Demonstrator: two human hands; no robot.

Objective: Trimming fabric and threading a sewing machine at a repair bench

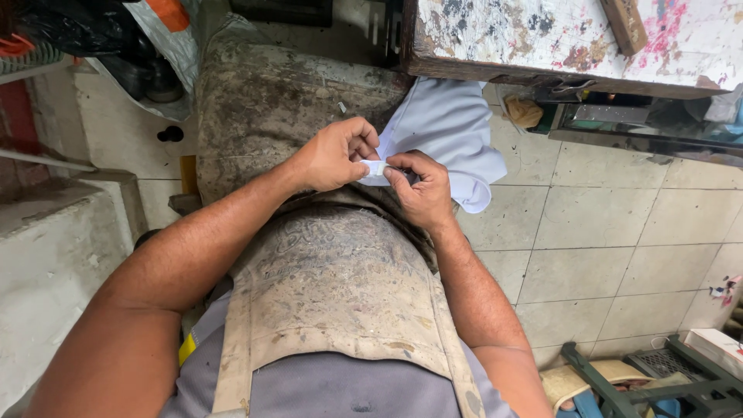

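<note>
From the head view I look straight down my own body. My left hand (334, 157) and right hand (418, 190) meet just above the stained apron (340, 286), both pinched narrow on the folded edge of a pale blue cloth (449, 128). The left thumb and forefinger close on a small white bit of that edge; the right fingertips press on it from the other side, touching the left. The rest of the cloth hangs to the far right, draped over a grimy padded block (263, 101) and drooping toward the tiled floor (604, 248).

I judge the cloth light, soft and limp, not fragile and not slippery; it will sag wherever it is unsupported, so the doubled edge is the firm place to hold. A paint-spattered table (557, 35) stands far right.
</note>
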